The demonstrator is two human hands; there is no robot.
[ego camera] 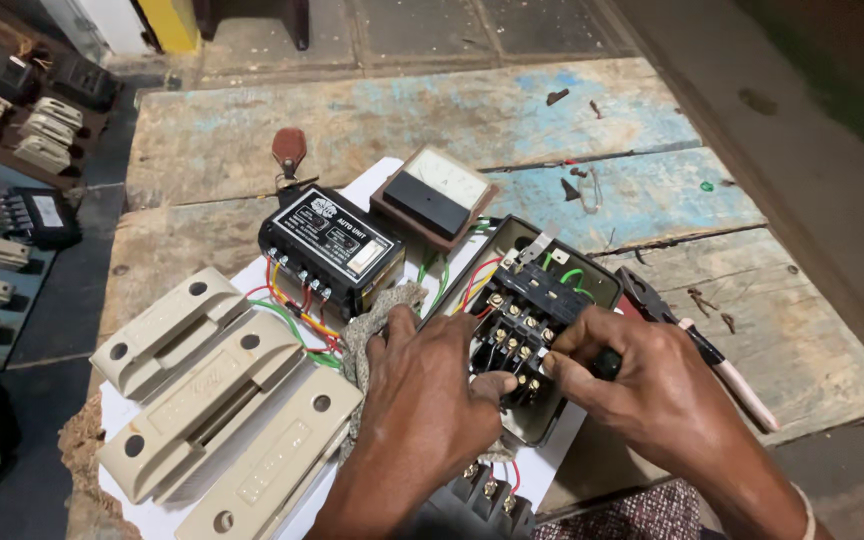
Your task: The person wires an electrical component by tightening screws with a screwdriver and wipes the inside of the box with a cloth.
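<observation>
Switch block (517, 325), black with rows of brass screws, sits inside a dark metal box (592, 280) at about the centre of my view, its long axis running from 1 o'clock down to 7 o'clock. My left hand (432, 400) comes in from 7 o'clock and rests against the block's near end, fingers curled and thumb pressed onto the lower screws; it steadies rather than grips. My right hand (642, 380) lies at 4 o'clock from the block, fingers closed around a small dark handle (607, 362), probably a screwdriver, though I cannot tell for sure, with the fingertips touching the block's right side. Both hands are on the block, the right one slightly nearer its middle row. At 10 o'clock stands a black control unit (332, 248) with red, yellow and green wires, at 12 o'clock a panel meter (434, 192), and at 8 o'clock three cream fuse holders (212, 390). Pliers (697, 345) lie on the wooden bench (402, 120) at 3 o'clock.
</observation>
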